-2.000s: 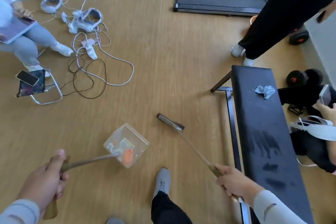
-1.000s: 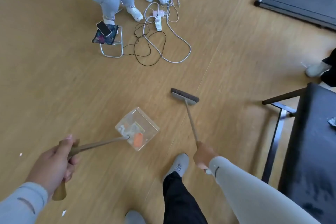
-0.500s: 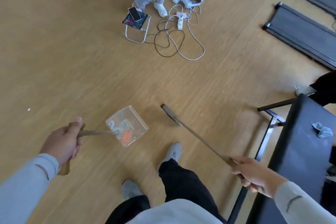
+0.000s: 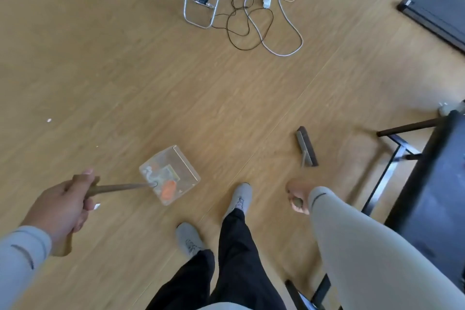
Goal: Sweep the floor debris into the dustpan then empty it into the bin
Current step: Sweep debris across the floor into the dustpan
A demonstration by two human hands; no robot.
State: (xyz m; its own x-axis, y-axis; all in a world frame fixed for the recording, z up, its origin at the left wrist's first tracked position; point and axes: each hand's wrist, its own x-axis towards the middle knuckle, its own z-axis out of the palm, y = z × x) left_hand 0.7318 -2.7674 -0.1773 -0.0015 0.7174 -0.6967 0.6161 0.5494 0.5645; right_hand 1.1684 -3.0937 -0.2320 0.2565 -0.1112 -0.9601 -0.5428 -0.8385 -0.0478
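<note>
Clear dustpan (image 4: 173,173) holds orange and pale debris (image 4: 168,188) — dark-headed broom (image 4: 306,146) stands to its right.

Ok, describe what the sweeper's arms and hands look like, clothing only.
Both arms wear long, close-fitting pale grey sleeves reaching the wrists. Each sleeve carries a short dark curved stripe near the cuff. The left hand and right hand are bare: no gloves are visible, nor any rings or watch, though the right hand is blurred.
</note>
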